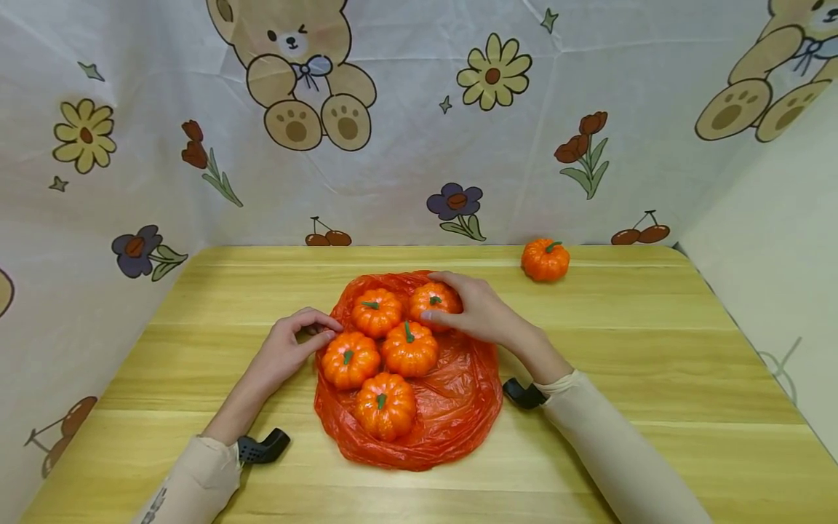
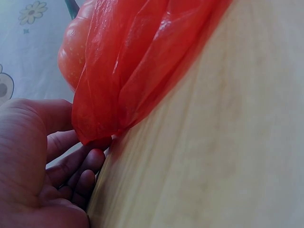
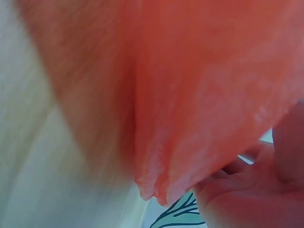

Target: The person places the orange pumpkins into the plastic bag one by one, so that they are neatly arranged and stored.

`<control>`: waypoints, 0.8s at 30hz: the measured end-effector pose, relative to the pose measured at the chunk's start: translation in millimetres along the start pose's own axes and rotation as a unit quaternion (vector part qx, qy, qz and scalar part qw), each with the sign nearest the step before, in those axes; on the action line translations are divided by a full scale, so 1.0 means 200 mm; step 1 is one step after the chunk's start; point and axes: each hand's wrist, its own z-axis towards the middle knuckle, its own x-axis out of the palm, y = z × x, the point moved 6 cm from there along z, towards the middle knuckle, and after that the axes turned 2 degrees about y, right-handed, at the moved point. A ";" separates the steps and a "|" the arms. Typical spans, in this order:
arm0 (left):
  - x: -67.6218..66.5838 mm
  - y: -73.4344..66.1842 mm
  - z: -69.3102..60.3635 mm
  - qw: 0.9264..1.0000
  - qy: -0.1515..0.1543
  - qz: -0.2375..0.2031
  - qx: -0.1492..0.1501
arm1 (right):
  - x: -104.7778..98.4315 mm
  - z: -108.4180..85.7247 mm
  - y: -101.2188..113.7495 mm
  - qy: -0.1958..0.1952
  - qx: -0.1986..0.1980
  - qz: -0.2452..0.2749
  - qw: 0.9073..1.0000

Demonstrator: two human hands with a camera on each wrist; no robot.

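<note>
An orange-red plastic bag (image 1: pixel 458 393) lies spread on the table with its edge rolled up into a low rim. Several small orange pumpkins with green stems sit inside, one of them near the front (image 1: pixel 386 407). At the bag's left rim, my left hand (image 1: pixel 288 346) pinches the thin plastic (image 2: pixel 114 80) between thumb and fingers. My right hand (image 1: pixel 481 309) grips the pumpkin (image 1: pixel 433 300) at the back right of the bag, thumb in front and fingers behind. In the right wrist view the red plastic (image 3: pixel 213 95) hides that pumpkin and most of the fingers.
Another orange pumpkin (image 1: pixel 545 260) stands alone at the table's back edge, right of the bag. The wooden table (image 1: pixel 622 364) meets a patterned cloth (image 1: pixel 406 145) behind and on the left. A pale wall (image 1: pixel 772 240) borders the right side.
</note>
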 end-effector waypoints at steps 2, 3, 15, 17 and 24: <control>0.00 0.00 0.00 1.000 -0.001 -0.002 0.002 | 0.00 0.00 0.00 -0.004 0.000 0.005 1.000; 0.00 0.00 0.00 1.000 -0.001 -0.003 0.002 | -0.01 0.00 0.01 -0.007 -0.001 0.008 1.000; -0.01 0.00 -0.01 1.000 0.000 -0.002 -0.001 | -0.06 0.00 0.01 -0.048 0.008 0.074 0.996; -0.01 0.00 -0.01 1.000 0.000 -0.002 -0.002 | -0.07 0.00 0.01 -0.056 0.009 0.084 0.995; 0.00 0.00 0.00 1.000 0.003 -0.003 -0.001 | -0.19 -0.03 -0.07 -0.102 0.032 0.087 0.990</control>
